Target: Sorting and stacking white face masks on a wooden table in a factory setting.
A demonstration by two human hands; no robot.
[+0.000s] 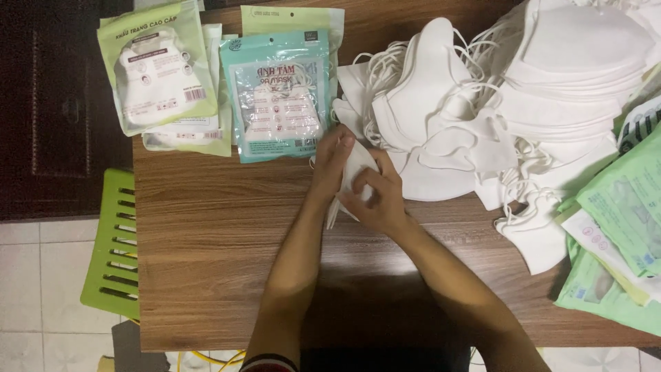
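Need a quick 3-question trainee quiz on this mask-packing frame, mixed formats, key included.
1. True or false: both hands grip one white mask.
2. The teal mask packet lies on which side of the left hand? A) its left B) its right
3. Fill in: the loose mask pile lies on the wooden ____.

Key: 1 true, the right hand too. 2 A. 3 table.

Brown wood-grain table (206, 275) fills most of view. Pale tiled floor (41, 296) at left and below. Green slatted plastic stool (113, 248) beside table's left edge. Dark carved cabinet (55, 103) behind.
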